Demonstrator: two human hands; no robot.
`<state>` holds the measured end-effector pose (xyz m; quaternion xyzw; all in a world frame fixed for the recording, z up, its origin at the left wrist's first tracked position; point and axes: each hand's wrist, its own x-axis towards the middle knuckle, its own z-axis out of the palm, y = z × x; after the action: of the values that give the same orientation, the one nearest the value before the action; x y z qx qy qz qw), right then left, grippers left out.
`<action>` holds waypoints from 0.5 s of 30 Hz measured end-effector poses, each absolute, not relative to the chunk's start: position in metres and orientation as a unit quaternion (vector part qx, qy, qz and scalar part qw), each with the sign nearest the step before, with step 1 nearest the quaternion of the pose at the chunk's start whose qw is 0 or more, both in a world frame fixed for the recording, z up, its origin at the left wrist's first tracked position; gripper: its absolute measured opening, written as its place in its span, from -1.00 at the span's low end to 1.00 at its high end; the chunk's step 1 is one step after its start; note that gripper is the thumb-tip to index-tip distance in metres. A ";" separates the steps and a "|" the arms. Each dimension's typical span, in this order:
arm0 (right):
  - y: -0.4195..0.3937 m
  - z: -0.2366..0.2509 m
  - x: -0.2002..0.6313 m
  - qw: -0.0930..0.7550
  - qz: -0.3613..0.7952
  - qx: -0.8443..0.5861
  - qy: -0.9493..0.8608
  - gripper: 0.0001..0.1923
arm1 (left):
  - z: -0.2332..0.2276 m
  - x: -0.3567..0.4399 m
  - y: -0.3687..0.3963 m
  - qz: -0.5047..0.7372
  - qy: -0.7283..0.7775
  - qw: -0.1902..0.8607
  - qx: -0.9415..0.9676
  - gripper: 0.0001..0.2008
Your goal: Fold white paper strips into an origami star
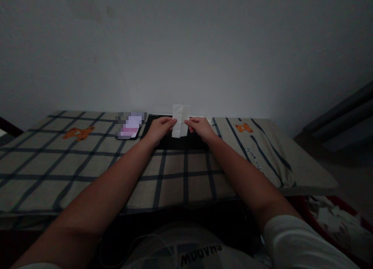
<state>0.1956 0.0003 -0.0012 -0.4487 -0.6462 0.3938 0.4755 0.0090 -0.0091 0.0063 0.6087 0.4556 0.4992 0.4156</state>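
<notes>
Centrally, one small sheet of white paper: thin, matte, roughly rectangular, creased into panels by vertical and horizontal folds, held upright above the far middle of the table. Left hand: fingers curled, thumb and fingertips pinched on the sheet's left edge. Right hand: likewise closed in a pinch on the right edge. Both forearms bare, extended straight ahead, well apart at the elbows and converging at the paper.

Beneath the hands, a flat black mat, rectangular and dull, with a pale strip along its far edge. It lies on a checked cloth: beige fabric, soft weave, dark blue grid lines, printed with small orange bear figures, covering the table. At the right the cloth changes to diagonal stripes and drops over a rounded corner.

Just left of the mat, a blurred pink and white rectangular item, contents not legible, near the left hand but apart from it.

Open cloth lies on both sides of the forearms and toward the near edge. A plain grey wall stands directly behind the table. At lower right, a red-rimmed container of white paper scraps, below table level.
</notes>
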 end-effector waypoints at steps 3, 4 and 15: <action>0.001 -0.001 0.195 0.482 0.424 -0.436 -0.631 -0.70 | 0.006 0.009 -0.008 0.498 0.446 0.408 0.621 -0.64; 0.001 -0.001 0.194 0.485 0.435 -0.427 -0.627 -0.69 | 0.006 0.008 -0.008 0.503 0.442 0.405 0.622 -0.64; 0.006 -0.009 0.192 0.530 0.471 -0.410 -0.574 -0.75 | 0.004 0.012 -0.008 0.558 0.462 0.394 0.566 -0.66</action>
<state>0.1916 0.0056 -0.0091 -0.4101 -0.5738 0.4713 0.5296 0.0116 -0.0083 0.0043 0.5661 0.4616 0.5582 0.3936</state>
